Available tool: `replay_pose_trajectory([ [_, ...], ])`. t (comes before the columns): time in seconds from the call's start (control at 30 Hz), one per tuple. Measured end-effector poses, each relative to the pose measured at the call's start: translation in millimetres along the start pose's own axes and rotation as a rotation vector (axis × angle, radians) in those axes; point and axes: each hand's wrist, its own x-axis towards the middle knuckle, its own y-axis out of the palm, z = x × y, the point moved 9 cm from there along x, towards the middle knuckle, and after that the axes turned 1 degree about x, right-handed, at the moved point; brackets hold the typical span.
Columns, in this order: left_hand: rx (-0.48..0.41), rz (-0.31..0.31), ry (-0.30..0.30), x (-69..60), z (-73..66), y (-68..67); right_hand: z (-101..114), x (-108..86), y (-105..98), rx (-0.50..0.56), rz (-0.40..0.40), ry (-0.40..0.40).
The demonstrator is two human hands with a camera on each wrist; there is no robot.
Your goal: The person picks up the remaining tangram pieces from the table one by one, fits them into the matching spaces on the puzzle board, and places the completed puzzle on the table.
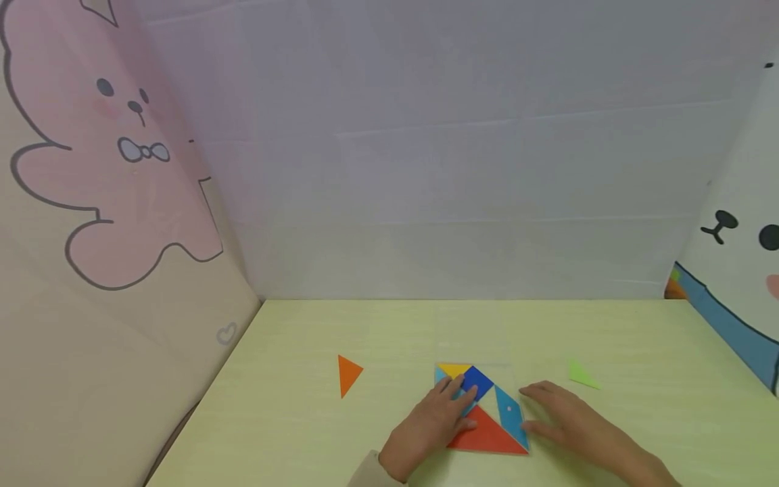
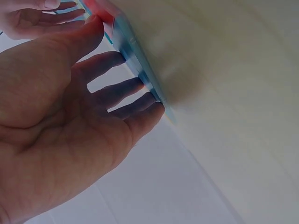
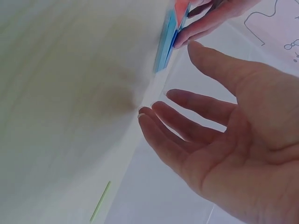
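My left hand (image 1: pixel 426 423) lies over the left side of a tangram set in what looks like a clear tray (image 1: pixel 502 370). Its fingers touch the pieces. Around them show a yellow triangle (image 1: pixel 453 369), a dark blue square (image 1: pixel 479 383), a large red triangle (image 1: pixel 487 438) and a light blue piece partly hidden under the fingers. A blue parallelogram (image 1: pixel 508 410) with a white dot forms the right side. My right hand (image 1: pixel 572 423) hovers just right of it, fingers apart; the right wrist view shows nothing in that hand (image 3: pixel 224 121).
An orange triangle (image 1: pixel 349 376) lies on the pale table (image 1: pixel 274 419) to the left. Off to the right lies a light green triangle (image 1: pixel 581 375). A pale cloth wall (image 1: pixel 426 203) stands behind the table, with printed cloth on both sides.
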Motion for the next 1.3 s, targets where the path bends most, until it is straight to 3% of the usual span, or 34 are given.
replay_pose_trajectory([
  [0.37, 0.122, 0.035, 0.015, -1.0, -1.5, 2.2, -4.1, -1.2, -9.9, -0.014, -0.054, -0.011],
  [1.1, 0.057, 0.058, -0.009, 0.9, 1.0, 5.0, -37.3, -1.5, -33.0, -0.061, -0.186, 0.016],
  [1.3, 0.058, 0.052, -0.004, 0.8, 1.2, 4.4, -52.6, 0.5, -41.5, -0.045, -0.181, 0.115],
])
